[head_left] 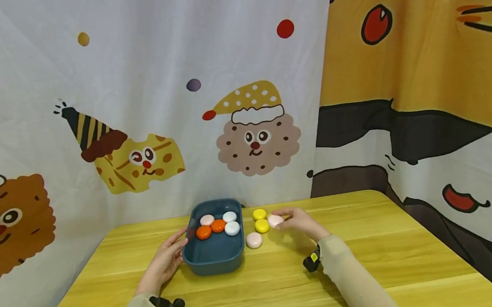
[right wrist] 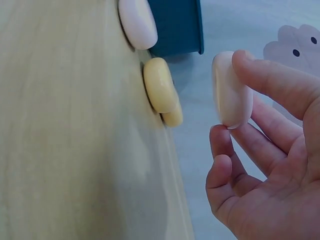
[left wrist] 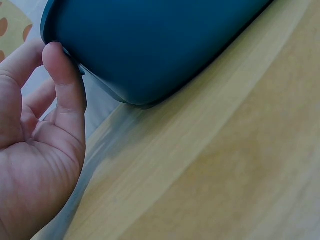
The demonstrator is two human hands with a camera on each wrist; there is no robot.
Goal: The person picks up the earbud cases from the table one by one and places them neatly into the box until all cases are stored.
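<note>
Near the center of the head view, a person's right hand (head_left: 296, 221) pinches a pale pink disc (head_left: 275, 220) between thumb and fingers; the right wrist view shows it held clear of the wood-grain tabletop (head_left: 349, 251), its long axis running up and down that frame. The open blue-grey box (head_left: 215, 262) lies to the disc's left — with two yellow discs (head_left: 261, 220) between them, the disc apart from the box. The box's own long axis runs up and down the head view. At its left rim, the left hand (head_left: 167, 261) holds on with thumb and finger, so the right hand is nearer the box's right wall. A loose pink disc (head_left: 254, 240) rests just beside that wall, lower in the frame. Inside, toward the top, sit two orange discs (head_left: 211, 229), two white discs (head_left: 231, 222) and another pink one (head_left: 207, 219).
</note>
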